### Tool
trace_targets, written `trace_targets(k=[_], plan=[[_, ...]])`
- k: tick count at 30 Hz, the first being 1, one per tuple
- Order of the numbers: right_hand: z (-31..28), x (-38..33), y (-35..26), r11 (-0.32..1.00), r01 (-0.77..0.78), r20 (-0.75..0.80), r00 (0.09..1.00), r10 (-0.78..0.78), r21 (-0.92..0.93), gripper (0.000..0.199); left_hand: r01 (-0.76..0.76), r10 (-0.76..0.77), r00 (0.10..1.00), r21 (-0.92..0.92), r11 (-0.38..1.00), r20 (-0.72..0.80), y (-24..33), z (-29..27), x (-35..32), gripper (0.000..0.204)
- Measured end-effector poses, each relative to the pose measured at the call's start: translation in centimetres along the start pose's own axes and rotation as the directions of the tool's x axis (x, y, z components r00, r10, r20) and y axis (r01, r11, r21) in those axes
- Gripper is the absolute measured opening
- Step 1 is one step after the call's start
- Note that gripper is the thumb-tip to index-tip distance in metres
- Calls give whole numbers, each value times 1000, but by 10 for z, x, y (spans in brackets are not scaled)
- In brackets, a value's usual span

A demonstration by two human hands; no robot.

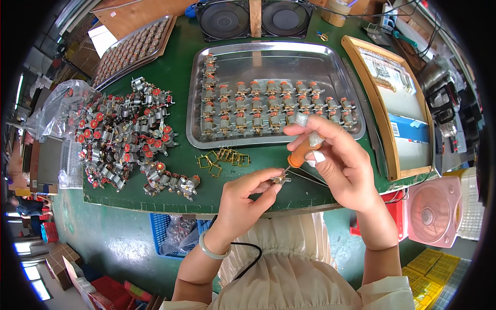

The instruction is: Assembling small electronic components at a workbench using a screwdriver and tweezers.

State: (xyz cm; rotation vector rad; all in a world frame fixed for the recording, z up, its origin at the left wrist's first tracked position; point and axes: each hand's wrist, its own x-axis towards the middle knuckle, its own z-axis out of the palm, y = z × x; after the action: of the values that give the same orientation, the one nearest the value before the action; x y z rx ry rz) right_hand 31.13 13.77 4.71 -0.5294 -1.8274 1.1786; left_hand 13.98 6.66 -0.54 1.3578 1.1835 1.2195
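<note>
The left hand (247, 195) partly covers the small metal part (280, 179); its full shape is indeterminable from here. The right hand (347, 163) conceals part of the orange handle (298, 156). The table (206, 194) hides part of the blue basket (159, 230). The far wooden post (256, 19) is cut off at the top. A person (32, 209), far left, appears blurred.

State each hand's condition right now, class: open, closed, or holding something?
Left hand: closed, pinching a small metal part.
Right hand: closed, holding an orange-handled tool.

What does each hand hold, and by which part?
Left hand: a small metal component, its gripped part mostly hidden. Right hand: a screwdriver-like tool, by its orange handle.
</note>
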Motion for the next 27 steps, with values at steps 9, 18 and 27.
trace_targets(k=[9, 18, 27], plan=[[-12, 9, 7, 951, -147, 94, 988, 126, 272, 43, -18, 12, 997, 82, 996, 74, 3, -2, 2, 26], [-2, 10, 10, 958, -211, -101, 967, 234, 196, 42, 0, -1, 1000, 61, 998, 9, 1, -2, 0, 25], [1, 8, 10, 958, -87, -181, 983, 37, -275, 38, -3, 3, 1000, 64, 998, 8, 4, 3, 3, 24]])
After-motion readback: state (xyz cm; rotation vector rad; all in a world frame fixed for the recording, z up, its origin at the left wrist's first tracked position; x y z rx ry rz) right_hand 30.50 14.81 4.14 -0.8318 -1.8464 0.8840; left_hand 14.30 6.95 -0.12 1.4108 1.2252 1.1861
